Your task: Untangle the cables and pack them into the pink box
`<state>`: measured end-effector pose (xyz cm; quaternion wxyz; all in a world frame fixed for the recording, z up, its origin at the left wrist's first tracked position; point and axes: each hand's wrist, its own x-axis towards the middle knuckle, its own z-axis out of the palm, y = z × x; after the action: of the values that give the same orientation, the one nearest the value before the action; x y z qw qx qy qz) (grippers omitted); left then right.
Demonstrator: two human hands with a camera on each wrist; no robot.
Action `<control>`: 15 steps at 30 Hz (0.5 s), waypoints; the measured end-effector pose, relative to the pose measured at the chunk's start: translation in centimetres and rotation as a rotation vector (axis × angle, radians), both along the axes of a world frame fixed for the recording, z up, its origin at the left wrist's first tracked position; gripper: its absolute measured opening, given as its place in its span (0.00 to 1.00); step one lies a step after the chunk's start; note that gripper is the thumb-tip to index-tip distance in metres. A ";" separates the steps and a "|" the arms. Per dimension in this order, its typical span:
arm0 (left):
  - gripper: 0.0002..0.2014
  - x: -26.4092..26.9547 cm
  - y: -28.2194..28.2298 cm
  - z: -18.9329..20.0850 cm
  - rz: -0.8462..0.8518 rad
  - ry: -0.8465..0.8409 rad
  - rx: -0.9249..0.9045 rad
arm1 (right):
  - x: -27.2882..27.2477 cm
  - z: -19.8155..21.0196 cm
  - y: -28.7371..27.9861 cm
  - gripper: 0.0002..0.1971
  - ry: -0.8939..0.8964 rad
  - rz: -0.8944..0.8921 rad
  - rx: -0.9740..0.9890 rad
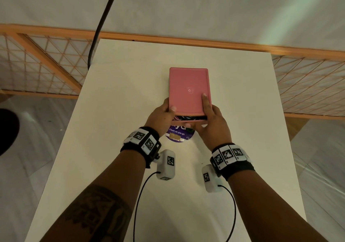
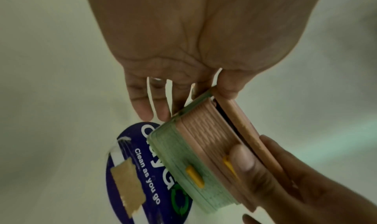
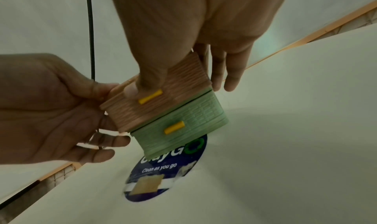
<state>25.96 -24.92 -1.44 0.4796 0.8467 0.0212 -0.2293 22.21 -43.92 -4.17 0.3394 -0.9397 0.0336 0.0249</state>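
Observation:
The pink box [image 1: 188,84] stands mid-table on top of a green box [image 3: 183,122], each with a yellow handle [image 3: 150,96] on its near face. The pink lid [image 2: 240,119] is lifted slightly at the near edge, and dark coiled cables [image 1: 186,118] show in the gap. My left hand [image 1: 169,111] grips the box's near left corner with its thumb on the lid. My right hand [image 1: 207,111] grips the near right corner, one finger lying on the lid and the thumb [image 3: 132,88] pressing the pink front.
A round blue "Clean as you go" sticker [image 1: 178,135] with a tape patch lies on the white table [image 1: 121,101] just under the boxes' near edge. A black cable [image 1: 100,23] hangs at the far left. An orange mesh fence [image 1: 46,62] runs behind the table.

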 end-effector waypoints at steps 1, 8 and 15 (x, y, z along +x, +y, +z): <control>0.22 0.1 0.0 -0.2 -0.006 -0.015 0.027 | 0.0 -0.2 0.2 0.51 -0.017 -0.027 -0.013; 0.27 -0.3 0.1 -1.0 -0.047 -0.070 0.041 | 0.2 -0.7 0.8 0.45 -0.106 -0.106 -0.100; 0.23 0.0 0.0 -1.0 -0.024 -0.045 0.049 | 0.2 -0.2 1.2 0.44 -0.084 -0.130 -0.125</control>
<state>25.96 -24.94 -2.42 0.4562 0.8635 0.0060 -0.2151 22.43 -42.74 -4.40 0.2819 -0.9552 0.0819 -0.0388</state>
